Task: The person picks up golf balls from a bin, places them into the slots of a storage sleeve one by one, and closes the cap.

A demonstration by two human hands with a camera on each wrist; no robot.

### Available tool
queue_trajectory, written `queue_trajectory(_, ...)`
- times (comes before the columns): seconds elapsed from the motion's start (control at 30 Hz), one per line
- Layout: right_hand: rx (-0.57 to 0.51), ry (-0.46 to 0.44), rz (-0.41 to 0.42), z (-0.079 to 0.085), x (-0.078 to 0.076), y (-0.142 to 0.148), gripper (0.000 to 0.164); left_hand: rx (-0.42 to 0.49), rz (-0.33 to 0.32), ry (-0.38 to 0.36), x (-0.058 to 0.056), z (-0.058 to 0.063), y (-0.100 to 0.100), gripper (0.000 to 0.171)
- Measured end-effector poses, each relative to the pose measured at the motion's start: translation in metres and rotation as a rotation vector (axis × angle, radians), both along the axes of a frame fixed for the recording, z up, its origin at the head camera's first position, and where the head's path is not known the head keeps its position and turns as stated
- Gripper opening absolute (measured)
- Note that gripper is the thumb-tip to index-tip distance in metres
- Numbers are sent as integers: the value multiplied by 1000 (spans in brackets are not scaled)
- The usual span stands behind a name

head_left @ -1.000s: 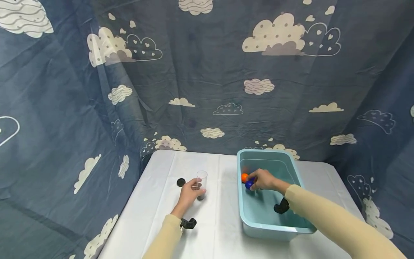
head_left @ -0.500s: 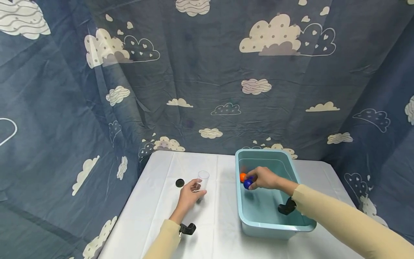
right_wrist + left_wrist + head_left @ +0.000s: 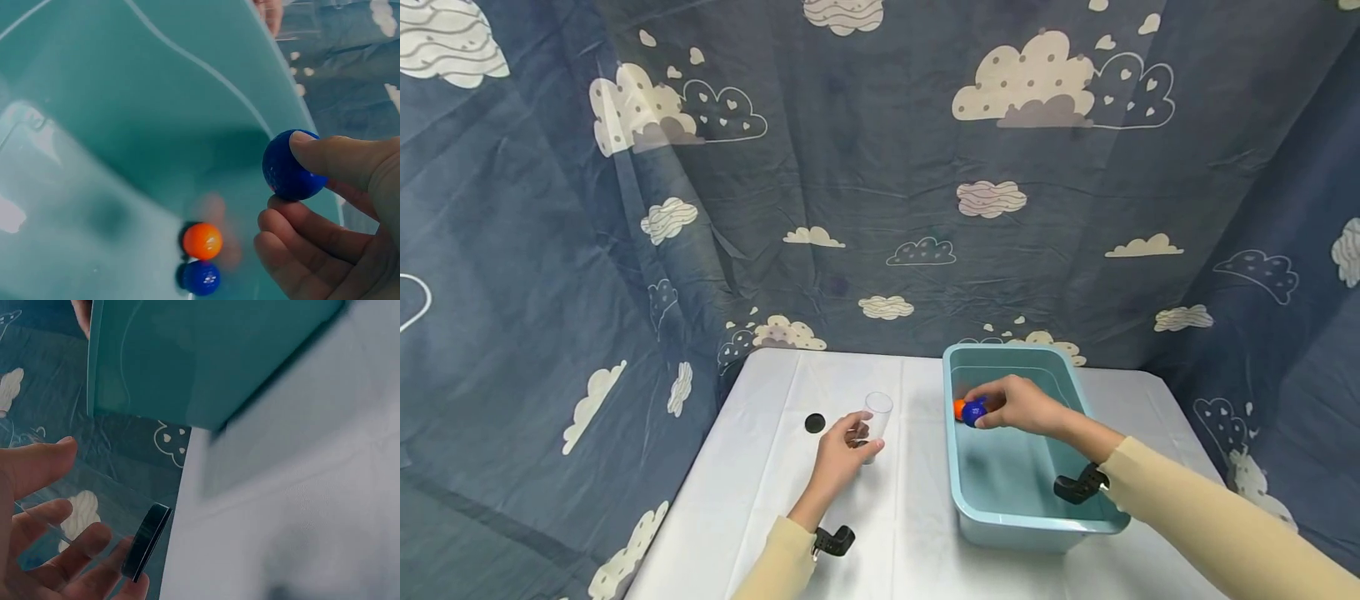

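My left hand [image 3: 837, 458] grips a clear tube [image 3: 880, 410] whose mouth leans a little to the right. In the left wrist view, a black cap [image 3: 147, 542] closes the tube's lower end and the fingers curl around its wall. Over the light-blue bin [image 3: 964, 508], my right hand [image 3: 1028, 408] pinches a blue ball [image 3: 974, 413] between thumb and fingertips. Below it on the bin floor, the right wrist view shows an orange ball [image 3: 203, 241] touching a second blue ball [image 3: 202, 279]. In the head view the held ball and hand hide most of these two.
A round black lid [image 3: 815, 423] lies on the white-covered table [image 3: 767, 500] left of the tube. The bin stands on the right, its walls rising around the right hand. Dark cloud-print cloth [image 3: 850, 167] hangs behind and at both sides.
My right hand has raised the blue ball from low in the bin, clear of the balls below. My left hand keeps hold of the tube, which now tilts more to the right.
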State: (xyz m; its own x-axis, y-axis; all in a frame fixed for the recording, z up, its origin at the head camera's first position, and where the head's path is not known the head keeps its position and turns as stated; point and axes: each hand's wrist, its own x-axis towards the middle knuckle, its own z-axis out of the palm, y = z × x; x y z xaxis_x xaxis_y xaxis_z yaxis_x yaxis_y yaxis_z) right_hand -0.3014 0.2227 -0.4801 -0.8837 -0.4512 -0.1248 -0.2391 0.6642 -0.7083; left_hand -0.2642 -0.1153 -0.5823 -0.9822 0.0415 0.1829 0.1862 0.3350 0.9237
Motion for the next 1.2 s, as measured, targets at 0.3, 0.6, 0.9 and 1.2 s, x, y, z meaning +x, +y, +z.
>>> queue_trajectory(0.3,-101,14,-15,17,13,2,45,-69,-27,77,13,13,3,49)
queue_trajectory(0.6,-217,21,-2,33,33,-18,48,-151,-47,122,32,26,5,50)
queue_trajectory(0.9,-272,29,49,34,46,-45,47,-186,-85,146,47,42,12,52)
queue_trajectory(1.2,-305,20,57,31,45,-59,45,-179,-70,163,53,46,8,53)
